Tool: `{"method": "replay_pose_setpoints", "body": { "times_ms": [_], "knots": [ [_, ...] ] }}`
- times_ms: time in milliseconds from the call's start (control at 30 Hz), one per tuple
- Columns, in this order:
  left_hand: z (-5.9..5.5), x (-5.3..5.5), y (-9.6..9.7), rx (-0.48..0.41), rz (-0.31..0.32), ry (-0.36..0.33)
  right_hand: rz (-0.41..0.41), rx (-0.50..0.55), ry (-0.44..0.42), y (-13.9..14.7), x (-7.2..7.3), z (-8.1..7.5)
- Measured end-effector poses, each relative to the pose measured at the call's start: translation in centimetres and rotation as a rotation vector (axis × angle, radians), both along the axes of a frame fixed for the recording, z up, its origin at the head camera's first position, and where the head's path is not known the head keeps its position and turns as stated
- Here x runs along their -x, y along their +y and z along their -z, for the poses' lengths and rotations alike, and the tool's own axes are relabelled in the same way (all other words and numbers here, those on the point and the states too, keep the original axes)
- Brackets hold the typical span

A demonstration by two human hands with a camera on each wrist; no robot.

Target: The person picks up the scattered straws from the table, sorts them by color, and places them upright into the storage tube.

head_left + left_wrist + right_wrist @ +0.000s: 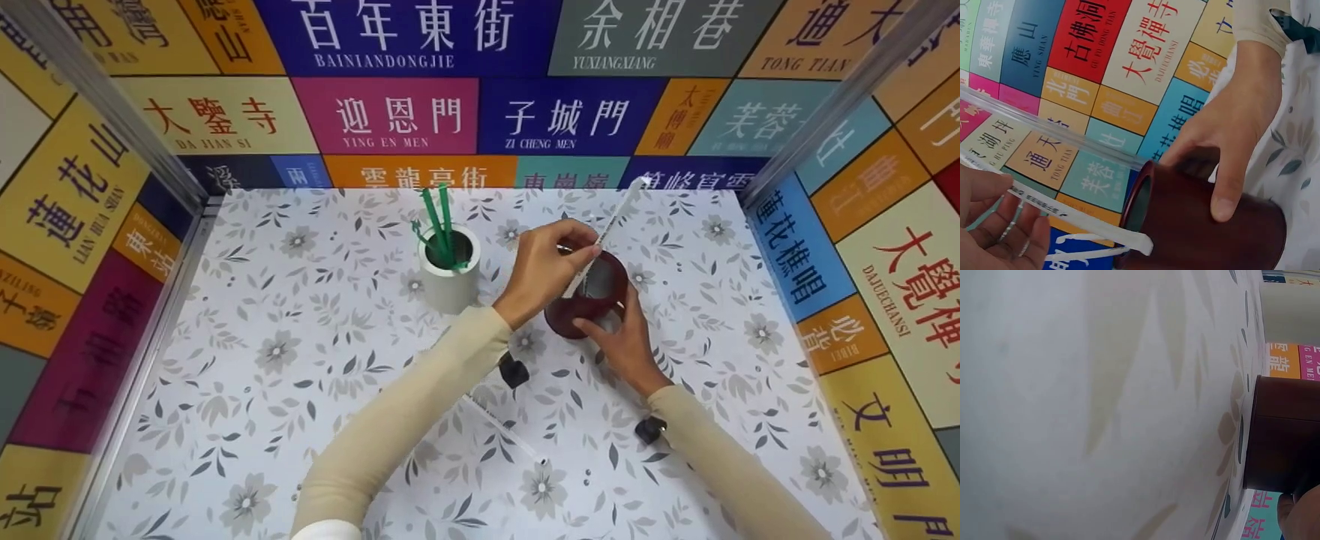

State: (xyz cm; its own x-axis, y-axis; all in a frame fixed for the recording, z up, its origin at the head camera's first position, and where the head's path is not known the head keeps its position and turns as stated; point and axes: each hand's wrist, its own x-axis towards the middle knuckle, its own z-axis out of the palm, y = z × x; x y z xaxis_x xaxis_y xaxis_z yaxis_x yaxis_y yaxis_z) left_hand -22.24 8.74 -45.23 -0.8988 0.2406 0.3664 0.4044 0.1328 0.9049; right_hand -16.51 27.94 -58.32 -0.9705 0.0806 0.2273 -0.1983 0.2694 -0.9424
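Note:
A dark red cylindrical cup [566, 315] is near the middle right of the table, its mouth upward and its base right at the tabletop. My right hand [626, 341] holds its side, thumb on the near face. Between thumb and fingers, my left hand [551, 259] pinches a slim white stick [619, 217] with dark print, like a wrapped straw. The stick slants, its lower end over the cup's mouth. White strips [1086, 254] show beside the rim in the left wrist view. In the right wrist view the cup [1283, 433] shows with part of the right hand [1304, 517].
Left of the cup stands a pale cylindrical holder [450, 289] with several green sticks [444, 217] in it. Another white printed stick [510, 431] lies on the table between the forearms. Sign-covered walls [397, 112] enclose the flower-patterned table [247, 420].

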Motion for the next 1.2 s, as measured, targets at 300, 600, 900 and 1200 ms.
{"method": "replay_pose_setpoints", "body": {
  "times_ms": [300,600,900,1200],
  "knots": [
    [-0.8,-0.8,1.8,-0.195,0.017,-0.023,-0.013,-0.011,-0.015,0.3,-0.1,-0.3],
    [3.0,-0.9,2.7,-0.076,-0.023,0.099,-0.036,-0.007,0.024,0.4,0.2,0.3],
    [5.1,-1.1,1.4,-0.005,0.008,0.106,-0.025,0.012,0.015,0.2,0.1,0.5],
    [7.2,-2.1,-3.3,0.045,0.07,0.131,-0.009,0.008,-0.007,0.1,0.0,0.2]
  ]
}}
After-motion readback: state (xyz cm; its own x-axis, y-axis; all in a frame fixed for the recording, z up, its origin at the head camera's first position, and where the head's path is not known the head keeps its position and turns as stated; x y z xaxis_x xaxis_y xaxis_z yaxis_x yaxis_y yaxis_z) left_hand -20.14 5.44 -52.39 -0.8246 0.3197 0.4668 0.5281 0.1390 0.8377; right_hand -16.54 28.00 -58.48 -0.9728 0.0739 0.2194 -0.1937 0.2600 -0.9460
